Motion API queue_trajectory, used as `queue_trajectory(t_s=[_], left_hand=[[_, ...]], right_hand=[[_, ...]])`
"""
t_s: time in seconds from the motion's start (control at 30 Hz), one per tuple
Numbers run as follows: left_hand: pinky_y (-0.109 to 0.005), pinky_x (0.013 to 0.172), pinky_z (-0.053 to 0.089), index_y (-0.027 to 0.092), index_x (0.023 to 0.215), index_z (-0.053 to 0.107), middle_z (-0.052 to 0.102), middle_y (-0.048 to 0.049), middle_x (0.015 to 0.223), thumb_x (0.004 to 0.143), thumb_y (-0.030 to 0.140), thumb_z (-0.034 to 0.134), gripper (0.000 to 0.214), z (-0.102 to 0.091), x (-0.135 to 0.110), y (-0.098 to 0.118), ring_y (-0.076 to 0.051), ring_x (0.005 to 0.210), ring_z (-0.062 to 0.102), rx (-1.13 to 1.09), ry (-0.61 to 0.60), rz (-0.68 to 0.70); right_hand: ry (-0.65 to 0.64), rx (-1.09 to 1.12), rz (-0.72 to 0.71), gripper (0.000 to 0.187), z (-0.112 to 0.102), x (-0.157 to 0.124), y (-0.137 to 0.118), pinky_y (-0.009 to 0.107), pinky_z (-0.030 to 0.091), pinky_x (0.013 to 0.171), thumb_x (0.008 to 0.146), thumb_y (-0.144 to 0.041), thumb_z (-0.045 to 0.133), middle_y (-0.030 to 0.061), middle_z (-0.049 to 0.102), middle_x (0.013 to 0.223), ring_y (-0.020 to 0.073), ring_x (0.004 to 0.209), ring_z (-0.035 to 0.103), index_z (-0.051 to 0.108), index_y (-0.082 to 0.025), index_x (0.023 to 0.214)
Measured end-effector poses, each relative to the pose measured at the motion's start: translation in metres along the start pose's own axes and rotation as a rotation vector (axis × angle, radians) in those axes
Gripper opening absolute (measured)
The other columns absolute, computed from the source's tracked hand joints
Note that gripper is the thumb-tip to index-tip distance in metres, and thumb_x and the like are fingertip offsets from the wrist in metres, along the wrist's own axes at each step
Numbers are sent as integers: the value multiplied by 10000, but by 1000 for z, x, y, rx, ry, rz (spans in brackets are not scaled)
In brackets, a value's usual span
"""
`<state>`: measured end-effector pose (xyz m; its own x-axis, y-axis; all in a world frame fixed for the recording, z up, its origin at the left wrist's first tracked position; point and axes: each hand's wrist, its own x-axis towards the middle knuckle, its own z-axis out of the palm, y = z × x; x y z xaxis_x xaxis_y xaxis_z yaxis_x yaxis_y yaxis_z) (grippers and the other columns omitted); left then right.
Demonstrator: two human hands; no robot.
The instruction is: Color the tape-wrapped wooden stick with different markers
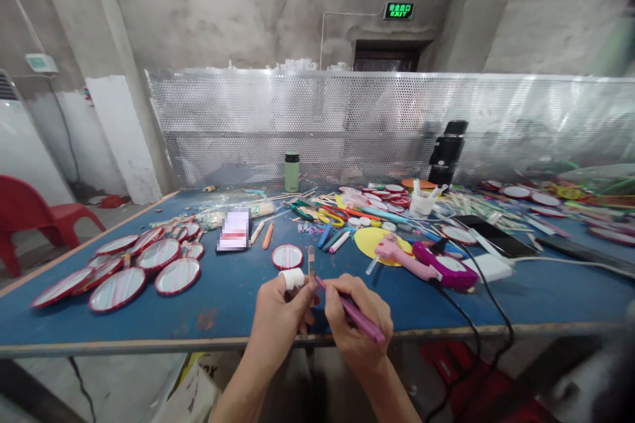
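Left hand (278, 314): clenched at the lower centre of the frame; a flat wooden stick (311, 263) is held upright in it, and a small white cap (292, 277) is pinched beside the stick.
Right hand (354, 324): closed in a writing grip on a pink pen (354, 314), whose tip is set against the lower part of the stick.
Stick's place: lifted just above the near edge of the blue desk (223, 304), between the two hands.
Nearest things: a single red-rimmed disc (287, 256) is laid flat just behind the stick; a pink glue gun (401, 258) is rested to the right, on a yellow disc (372, 238).
Done, as judged: many finished-looking red-rimmed discs (143, 264) are spread at the left of the frame.
Left, as judged: the stick is not yet joined to any disc, and loose sticks and pens are scattered across the middle of the desk.
Background: a green flask (292, 172) is stood by the mesh screen.
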<state>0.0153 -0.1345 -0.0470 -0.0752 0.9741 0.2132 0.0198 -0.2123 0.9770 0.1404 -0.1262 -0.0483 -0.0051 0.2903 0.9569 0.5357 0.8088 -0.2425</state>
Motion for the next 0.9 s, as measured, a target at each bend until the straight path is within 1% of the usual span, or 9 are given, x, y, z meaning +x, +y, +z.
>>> queue_trajectory(t_s=[0.27, 0.57, 0.7, 0.9], left_hand=[[-164, 354, 331, 146, 656, 596, 543, 28, 424, 800, 393, 646, 290, 1, -2, 2, -74, 330, 440, 6, 11, 8], [-164, 348, 326, 134, 724, 648, 546, 31, 426, 781, 412, 664, 285, 1, -1, 2, -73, 327, 431, -21, 18, -21], [-163, 353, 330, 133, 717, 644, 546, 31, 429, 798, 400, 650, 279, 1, -1, 1, -73, 332, 435, -5, 19, -13], [-164, 351, 328, 137, 700, 626, 548, 30, 432, 798, 401, 651, 283, 1, -1, 1, -73, 330, 437, -11, 10, -3]], right_hand=[[1, 9, 2, 118, 1, 0, 0, 197, 468, 589, 849, -107, 554, -17, 644, 645, 96, 561, 608, 601, -192, 782], [11, -1, 20, 122, 0, 0, -1, 201, 480, 576, 849, -125, 548, -13, 662, 648, 102, 553, 619, 607, -193, 767], [0, -14, 25, 122, 1, 0, 0, 211, 485, 570, 863, -141, 542, -4, 660, 648, 114, 562, 626, 599, -199, 772], [21, -17, 3, 113, 1, 0, 0, 205, 480, 573, 854, -127, 553, -7, 652, 637, 105, 546, 615, 601, -189, 774]])
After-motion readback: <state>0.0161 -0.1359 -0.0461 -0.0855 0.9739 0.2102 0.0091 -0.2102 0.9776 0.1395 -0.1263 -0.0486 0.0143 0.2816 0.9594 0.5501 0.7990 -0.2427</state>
